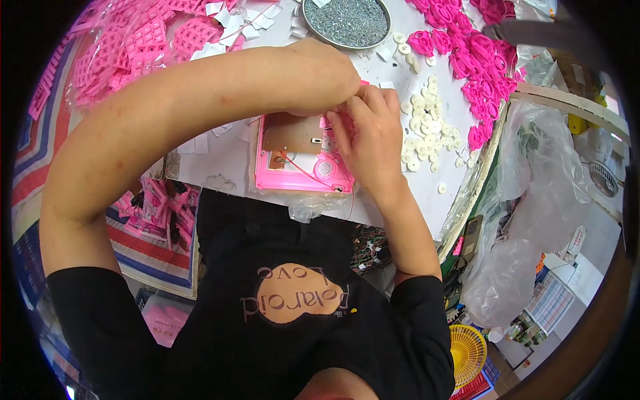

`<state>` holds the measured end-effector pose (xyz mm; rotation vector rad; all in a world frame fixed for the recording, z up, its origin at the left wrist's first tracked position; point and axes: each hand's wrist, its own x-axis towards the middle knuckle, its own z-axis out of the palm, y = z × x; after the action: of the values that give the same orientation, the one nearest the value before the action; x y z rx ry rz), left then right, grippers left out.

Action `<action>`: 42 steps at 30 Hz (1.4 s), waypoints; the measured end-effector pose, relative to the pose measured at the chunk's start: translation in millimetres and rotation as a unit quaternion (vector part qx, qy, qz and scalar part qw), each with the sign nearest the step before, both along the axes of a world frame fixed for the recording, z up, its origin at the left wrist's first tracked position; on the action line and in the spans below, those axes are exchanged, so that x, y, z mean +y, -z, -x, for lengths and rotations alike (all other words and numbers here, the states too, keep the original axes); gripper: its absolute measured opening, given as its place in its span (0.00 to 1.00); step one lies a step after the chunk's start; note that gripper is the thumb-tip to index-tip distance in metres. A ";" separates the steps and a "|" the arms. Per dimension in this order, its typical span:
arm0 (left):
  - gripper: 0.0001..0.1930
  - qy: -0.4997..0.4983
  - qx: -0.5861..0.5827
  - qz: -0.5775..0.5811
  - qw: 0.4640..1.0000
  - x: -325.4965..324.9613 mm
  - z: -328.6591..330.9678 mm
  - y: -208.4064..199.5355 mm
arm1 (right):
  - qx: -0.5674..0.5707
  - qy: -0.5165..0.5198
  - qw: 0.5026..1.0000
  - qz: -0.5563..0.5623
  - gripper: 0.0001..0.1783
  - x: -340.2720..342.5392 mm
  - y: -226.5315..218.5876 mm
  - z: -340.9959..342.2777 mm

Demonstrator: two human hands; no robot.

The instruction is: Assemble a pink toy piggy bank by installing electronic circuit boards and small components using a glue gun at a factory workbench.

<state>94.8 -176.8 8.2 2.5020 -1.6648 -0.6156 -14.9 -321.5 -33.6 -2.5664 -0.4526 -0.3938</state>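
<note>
A pink plastic casing [287, 181] lies in front of me near the table's front edge. Inside it are a brown circuit board [288, 135], a thin red wire [301, 171] and a round pink ring [325, 169]. My left hand [327, 75] reaches across above the far edge of the casing; its fingers are hidden behind the hand and wrist. At the casing's far right corner is my right hand [375, 123], fingers bent and closed close to the left hand. Whatever lies between the right fingertips cannot be made out.
A round metal dish [347, 27] of small screws stands at the far side. White round plastic parts [427, 120] lie to the right, with pink oval parts [477, 67] beyond. Pink button sheets [143, 47] fill the far left. Clear plastic bags [527, 213] hang beside the table.
</note>
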 end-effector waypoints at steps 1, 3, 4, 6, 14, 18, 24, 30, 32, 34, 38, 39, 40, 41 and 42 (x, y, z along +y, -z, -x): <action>0.06 0.014 -0.011 -0.004 1.000 1.3 0.4 0.6 | 0.019 -0.007 1.000 0.008 0.06 -1.1 -3.1 -1.0; 0.06 0.019 -0.024 -0.023 0.999 1.9 2.8 0.3 | 0.034 -0.040 0.998 0.016 0.06 -7.1 -6.8 0.4; 0.07 0.009 -0.025 -0.037 0.999 0.3 5.7 -1.7 | 0.030 -0.069 0.997 0.017 0.07 -12.7 -9.0 2.1; 0.07 -0.005 -0.032 -0.034 0.999 2.3 7.7 1.0 | 0.020 -0.104 0.994 0.027 0.08 -15.3 -11.1 5.1; 0.06 -0.013 -0.024 0.053 0.998 11.7 5.6 21.0 | 0.062 -0.132 0.982 0.120 0.10 -14.8 -28.5 4.3; 0.07 -0.012 -0.030 0.013 0.999 10.4 1.9 22.7 | 0.053 -0.152 0.985 0.070 0.13 -24.0 -23.4 3.8; 0.08 -0.012 -0.002 0.027 1.000 12.1 -2.7 25.1 | 0.016 -0.075 0.992 0.104 0.18 -4.2 -11.1 13.5; 0.08 -0.074 0.000 0.118 0.990 15.4 -1.9 28.0 | 0.050 -0.044 0.984 0.166 0.20 5.4 -13.5 14.4; 0.08 -0.170 0.022 0.173 0.970 24.7 -10.6 22.5 | 0.057 -0.054 0.981 0.176 0.20 4.3 -14.2 14.1; 0.08 -0.187 0.005 0.238 0.953 44.8 -15.9 14.3 | 0.032 -0.065 0.987 0.145 0.18 0.3 -12.1 13.6; 0.10 -0.158 0.020 0.239 0.958 48.8 6.0 26.7 | 0.026 -0.068 0.987 0.145 0.17 2.4 -11.5 12.9; 0.10 -0.135 0.006 0.239 0.962 47.4 10.6 36.0 | 0.028 -0.069 0.986 0.148 0.18 2.1 -12.4 12.4; 0.10 -0.133 -0.012 0.211 0.968 41.5 12.1 37.9 | 0.032 -0.067 0.986 0.149 0.19 1.2 -12.7 14.3; 0.09 -0.130 -0.022 0.183 0.974 38.1 12.4 36.9 | 0.035 -0.064 0.986 0.151 0.19 1.1 -13.0 15.8; 0.09 -0.128 -0.032 0.155 0.979 35.5 12.9 35.0 | 0.043 -0.066 0.985 0.154 0.19 2.1 -13.3 16.6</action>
<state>81.9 -141.4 -26.8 2.4652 -1.3029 -0.2322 -31.4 -319.4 -20.3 -2.8157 -0.6944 -0.1760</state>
